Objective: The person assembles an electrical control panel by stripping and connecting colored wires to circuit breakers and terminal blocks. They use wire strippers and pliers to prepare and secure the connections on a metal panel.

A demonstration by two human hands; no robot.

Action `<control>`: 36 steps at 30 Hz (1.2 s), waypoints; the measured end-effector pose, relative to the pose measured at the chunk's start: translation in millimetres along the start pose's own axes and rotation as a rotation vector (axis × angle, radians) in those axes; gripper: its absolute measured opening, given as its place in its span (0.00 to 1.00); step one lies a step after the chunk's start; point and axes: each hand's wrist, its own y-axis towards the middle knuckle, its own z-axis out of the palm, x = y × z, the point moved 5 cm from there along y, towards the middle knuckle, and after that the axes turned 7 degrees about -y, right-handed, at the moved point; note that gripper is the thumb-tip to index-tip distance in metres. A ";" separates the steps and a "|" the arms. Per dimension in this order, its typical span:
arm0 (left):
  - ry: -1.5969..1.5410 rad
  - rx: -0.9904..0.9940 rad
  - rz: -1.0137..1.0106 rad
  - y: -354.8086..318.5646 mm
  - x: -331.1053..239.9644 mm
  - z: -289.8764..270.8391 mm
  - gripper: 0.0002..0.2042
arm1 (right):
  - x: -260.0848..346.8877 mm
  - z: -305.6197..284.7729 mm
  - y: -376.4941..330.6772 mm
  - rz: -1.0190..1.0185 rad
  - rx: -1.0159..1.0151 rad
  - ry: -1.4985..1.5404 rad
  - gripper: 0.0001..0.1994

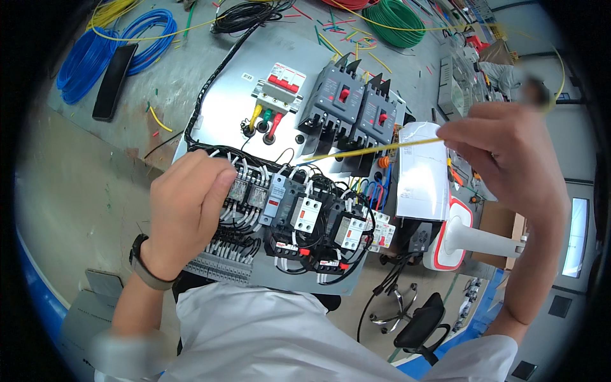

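My right hand (509, 153) is raised at the right, thumb and finger pinched on a yellow wire (382, 148). Its free end reaches left over the metal mounting plate (238, 83), above the wired parts. My left hand (191, 204), with a dark watch band at the wrist, is closed over the plate's left side, beside the clear relays (248, 191); whatever its curled fingers hold is hidden. Right of the relays stand a slim grey module (273, 198) and two contactors with white fronts (307, 214). Farther back sit two grey breakers with red levers (334, 94) and a white red-lever breaker (283, 77).
Blue wire coils (86, 67), a black phone (114, 81) and a green coil (394, 24) lie on the workbench among wire scraps. White sheets (421, 172) and a white-and-red device (455, 234) stand right of the plate. Terminal blocks (219, 266) line its near edge. An office chair (420, 321) stands beyond.
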 end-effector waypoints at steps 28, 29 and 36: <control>-0.153 0.036 -0.007 -47.5 2.3 11.2 0.05 | 47.9 73.6 43.9 -0.031 0.181 -0.465 0.03; -0.166 0.040 -0.008 -47.9 2.3 10.8 0.04 | 50.3 80.6 45.5 -0.042 0.167 -0.448 0.04; -0.178 0.032 -0.015 -52.8 5.7 8.8 0.05 | 51.5 107.1 46.8 -0.036 0.169 -0.405 0.04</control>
